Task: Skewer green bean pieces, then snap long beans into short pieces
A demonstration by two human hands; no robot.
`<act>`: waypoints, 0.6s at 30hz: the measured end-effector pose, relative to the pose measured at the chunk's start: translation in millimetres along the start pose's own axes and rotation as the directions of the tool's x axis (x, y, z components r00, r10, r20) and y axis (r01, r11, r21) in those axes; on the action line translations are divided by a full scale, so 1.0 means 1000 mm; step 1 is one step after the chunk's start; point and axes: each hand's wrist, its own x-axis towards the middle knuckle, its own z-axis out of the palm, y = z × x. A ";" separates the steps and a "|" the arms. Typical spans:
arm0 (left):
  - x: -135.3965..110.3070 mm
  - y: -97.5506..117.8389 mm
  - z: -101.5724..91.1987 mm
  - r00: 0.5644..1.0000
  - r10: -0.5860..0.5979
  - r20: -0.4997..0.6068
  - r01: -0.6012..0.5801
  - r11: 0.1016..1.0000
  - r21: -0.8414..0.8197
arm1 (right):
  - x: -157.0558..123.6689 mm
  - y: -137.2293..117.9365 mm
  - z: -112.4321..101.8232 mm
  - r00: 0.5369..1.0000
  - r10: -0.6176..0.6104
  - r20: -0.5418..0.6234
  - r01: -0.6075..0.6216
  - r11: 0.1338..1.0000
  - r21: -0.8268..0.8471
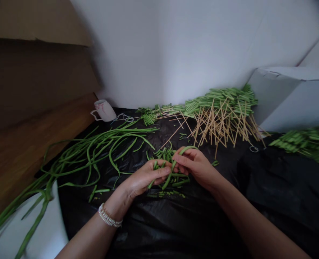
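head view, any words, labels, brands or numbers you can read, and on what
None can be read.
The mug bears a pink mark, too blurred to tell if it is lettering.
The cardboard, white box, black sheet and beans show no print.

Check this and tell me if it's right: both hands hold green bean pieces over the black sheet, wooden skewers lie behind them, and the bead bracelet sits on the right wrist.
Not quite. The head view shows the bead bracelet on the left wrist, not the right. The rest holds: the left hand and right hand hold green bean pieces over the black sheet, with wooden skewers lying behind them.
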 end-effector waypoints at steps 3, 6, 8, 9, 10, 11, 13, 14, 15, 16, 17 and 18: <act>0.000 -0.001 0.000 1.000 -0.014 -0.013 0.015 0.999 0.040 | 0.000 0.001 -0.001 1.000 -0.012 -0.002 0.012 0.999 -0.039; 0.000 -0.002 -0.001 0.998 -0.007 -0.064 0.008 1.000 0.009 | 0.002 0.001 -0.003 0.998 -0.040 -0.053 0.041 0.999 0.025; 0.000 -0.002 -0.002 0.995 0.019 -0.102 -0.020 1.000 -0.010 | 0.003 0.001 -0.005 0.991 -0.047 -0.123 0.057 0.995 0.077; 0.001 -0.002 -0.002 0.991 0.036 -0.126 -0.038 0.999 -0.016 | 0.003 0.000 -0.006 0.988 -0.049 -0.149 0.063 0.994 0.094; 0.001 -0.002 -0.003 0.986 0.053 -0.157 -0.058 0.998 -0.027 | 0.004 0.000 -0.006 0.985 -0.050 -0.163 0.067 0.993 0.102; 0.002 -0.001 -0.004 0.979 0.069 -0.193 -0.080 0.996 -0.048 | 0.003 -0.001 -0.006 0.985 -0.054 -0.164 0.071 0.992 0.104; 0.003 -0.001 -0.006 0.961 0.090 -0.260 -0.126 0.984 -0.125 | 0.003 -0.001 -0.005 0.990 -0.068 -0.126 0.079 0.993 0.090; 0.003 0.000 -0.007 0.955 0.099 -0.281 -0.156 0.970 -0.187 | 0.002 -0.001 -0.004 0.992 -0.072 -0.100 0.080 0.994 0.078; 0.003 0.001 -0.008 0.951 0.111 -0.287 -0.189 0.947 -0.259 | 0.001 0.000 -0.003 0.995 -0.071 -0.076 0.076 0.995 0.067; 0.003 0.001 -0.009 0.952 0.125 -0.279 -0.219 0.917 -0.335 | 0.001 0.000 -0.001 0.997 -0.063 -0.055 0.066 0.996 0.059; 0.003 0.002 -0.010 0.955 0.141 -0.261 -0.242 0.880 -0.408 | 0.000 0.001 0.000 0.998 -0.052 -0.036 0.054 0.997 0.057; 0.002 0.003 -0.010 0.958 0.157 -0.239 -0.256 0.843 -0.473 | -0.001 0.001 0.002 0.999 -0.043 -0.018 0.044 0.997 0.060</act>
